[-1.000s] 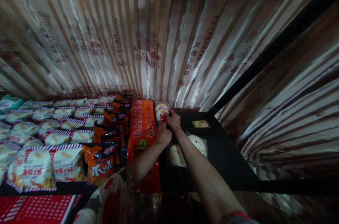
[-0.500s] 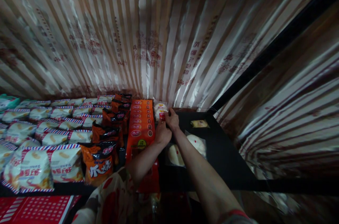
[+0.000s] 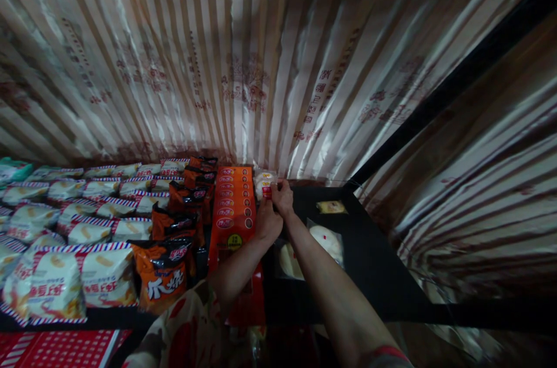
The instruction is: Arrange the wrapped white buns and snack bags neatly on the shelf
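It looked like a small shop or market stall. Snack bags (image 3: 65, 281), orange boxes (image 3: 232, 205) and wrapped buns (image 3: 262, 180) lay in neat rows on a black shelf (image 3: 374, 263). A striped tarpaulin (image 3: 261, 37) hung behind its back edge.

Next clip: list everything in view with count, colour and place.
white snack bags: many, white with red-blue edges, shelf's left
orange snack bags: about five, orange-black, one row beside them
orange boxes: one row, count unclear, centre
back bun pack: one, clear, pale buns, rear
front bun pack: at least one, clear, under right forearm
yellow packet: one, right
red patterned panel: one, bottom left
shelf: one, black
curtain: striped beige, behind
left hand: one, by the boxes, grip hidden
right hand: one, pinching back bun pack
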`<state>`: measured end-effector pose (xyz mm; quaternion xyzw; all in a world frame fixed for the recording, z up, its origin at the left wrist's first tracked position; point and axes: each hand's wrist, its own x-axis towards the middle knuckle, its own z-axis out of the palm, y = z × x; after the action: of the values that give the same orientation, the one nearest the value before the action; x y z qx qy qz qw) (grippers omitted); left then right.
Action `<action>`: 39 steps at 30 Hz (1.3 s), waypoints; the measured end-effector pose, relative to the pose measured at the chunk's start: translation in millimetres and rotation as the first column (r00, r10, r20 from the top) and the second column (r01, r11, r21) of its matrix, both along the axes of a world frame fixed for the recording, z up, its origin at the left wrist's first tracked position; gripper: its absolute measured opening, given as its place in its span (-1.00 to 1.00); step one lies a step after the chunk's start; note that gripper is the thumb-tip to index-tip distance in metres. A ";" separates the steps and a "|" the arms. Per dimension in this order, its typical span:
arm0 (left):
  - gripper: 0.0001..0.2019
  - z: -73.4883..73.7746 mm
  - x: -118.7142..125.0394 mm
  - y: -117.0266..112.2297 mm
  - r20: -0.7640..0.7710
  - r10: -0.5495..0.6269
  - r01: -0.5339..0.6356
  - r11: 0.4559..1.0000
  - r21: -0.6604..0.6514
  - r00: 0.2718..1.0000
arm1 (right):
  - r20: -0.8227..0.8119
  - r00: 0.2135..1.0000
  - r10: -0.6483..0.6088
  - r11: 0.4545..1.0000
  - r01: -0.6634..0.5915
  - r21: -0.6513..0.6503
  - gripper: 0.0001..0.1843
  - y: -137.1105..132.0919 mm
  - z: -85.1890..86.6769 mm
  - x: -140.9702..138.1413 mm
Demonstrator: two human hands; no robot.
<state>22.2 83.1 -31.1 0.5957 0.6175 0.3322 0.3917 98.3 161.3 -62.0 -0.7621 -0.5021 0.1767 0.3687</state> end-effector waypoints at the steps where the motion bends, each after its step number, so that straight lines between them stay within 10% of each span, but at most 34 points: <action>1: -0.54 0.3 0.0 0.1 -0.001 0.000 0.000 1.000 -0.001 1.000 | -0.005 1.000 -0.004 1.000 0.004 0.000 -0.75 0.7 -0.6 -0.8; 39: -0.59 4.7 -3.0 -5.4 -0.133 -0.011 0.013 1.000 0.014 0.991 | -0.015 1.000 0.009 0.997 -0.010 -0.078 -0.70 -7.7 3.7 -3.1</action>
<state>19.3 77.7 -26.4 0.6232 0.6361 0.2942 0.3472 95.1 153.6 -58.3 -0.7722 -0.4957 0.2034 0.3416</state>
